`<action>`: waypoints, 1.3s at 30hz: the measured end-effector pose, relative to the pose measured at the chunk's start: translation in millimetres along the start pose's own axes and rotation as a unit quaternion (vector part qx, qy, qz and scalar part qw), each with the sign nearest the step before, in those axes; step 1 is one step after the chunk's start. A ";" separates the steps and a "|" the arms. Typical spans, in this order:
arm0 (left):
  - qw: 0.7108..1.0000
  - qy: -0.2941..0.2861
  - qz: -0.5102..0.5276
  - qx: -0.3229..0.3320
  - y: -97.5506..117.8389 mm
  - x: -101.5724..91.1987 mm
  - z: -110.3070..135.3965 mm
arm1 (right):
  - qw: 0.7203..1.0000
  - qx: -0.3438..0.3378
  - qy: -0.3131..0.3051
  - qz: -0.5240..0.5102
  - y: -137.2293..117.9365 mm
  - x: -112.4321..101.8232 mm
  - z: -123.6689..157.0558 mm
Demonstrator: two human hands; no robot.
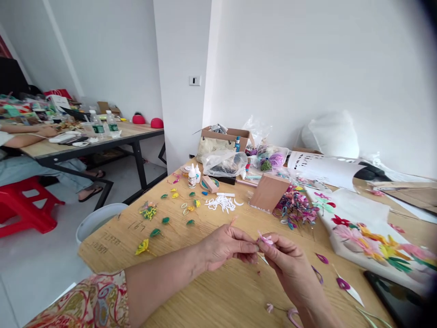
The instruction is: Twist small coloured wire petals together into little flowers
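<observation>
Above the wooden table, my right hand [288, 266] pinches a small pink-and-white handmade flower [266, 239] between thumb and fingers. Just to its left, my left hand [230, 248] has its thumb and forefinger pressed together, the tips meeting the right fingertips beside the flower. What the left fingertips grip is too small to make out. Under and beside the right hand lie a purple petal loop [321, 258], a magenta loop on a white leaf shape [343, 283] and a small pale pink blossom [269, 308].
Green and yellow pieces [155, 232], white strips [223, 203], glue bottles [192, 176] and a leaning wooden block [269, 193] lie beyond my hands. Bunched coloured flowers [297, 205], a floral-patterned sheet [375, 246] and a dark phone-like slab [392, 291] are right. Another person's arm [30, 134] rests on the far table.
</observation>
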State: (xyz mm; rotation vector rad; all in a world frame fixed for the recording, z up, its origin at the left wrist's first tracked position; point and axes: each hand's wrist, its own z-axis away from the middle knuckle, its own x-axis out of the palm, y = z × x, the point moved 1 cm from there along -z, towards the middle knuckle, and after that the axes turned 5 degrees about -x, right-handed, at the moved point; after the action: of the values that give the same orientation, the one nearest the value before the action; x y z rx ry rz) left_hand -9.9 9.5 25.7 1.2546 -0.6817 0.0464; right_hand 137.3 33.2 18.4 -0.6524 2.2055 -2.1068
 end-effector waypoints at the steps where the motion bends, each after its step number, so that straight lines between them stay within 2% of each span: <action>1: 1.000 0.006 0.000 -0.003 -0.5 -1.1 -0.4 | 1.000 0.000 0.001 0.006 0.4 0.5 0.0; 7: 0.998 0.051 -0.024 -0.018 -0.5 -4.7 -0.7 | 1.000 0.028 0.013 -0.002 3.8 3.4 0.4; 13: 0.999 0.052 -0.006 -0.011 0.0 -5.7 -0.5 | 0.997 0.044 0.020 -0.058 7.6 12.0 1.9; 21: 0.998 0.060 0.031 0.010 -1.9 -4.9 -0.6 | 0.985 0.036 -0.026 -0.166 11.3 20.6 4.7; 29: 0.997 0.074 0.024 0.023 -2.8 -2.5 0.3 | 0.975 0.045 0.007 -0.218 12.8 27.6 4.0; 33: 0.995 0.091 0.018 0.024 -6.5 -5.8 -1.6 | 0.974 0.043 0.012 -0.222 13.0 30.3 5.4; 39: 0.996 0.079 0.010 0.041 -8.7 -7.1 -2.3 | 0.985 0.020 0.031 -0.169 11.4 34.3 7.3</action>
State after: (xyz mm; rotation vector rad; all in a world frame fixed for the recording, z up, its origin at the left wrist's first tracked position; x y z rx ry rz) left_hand -11.2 10.9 14.4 1.3074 -0.5595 0.1899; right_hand 105.0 15.6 16.1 -1.0364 2.2087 -2.3453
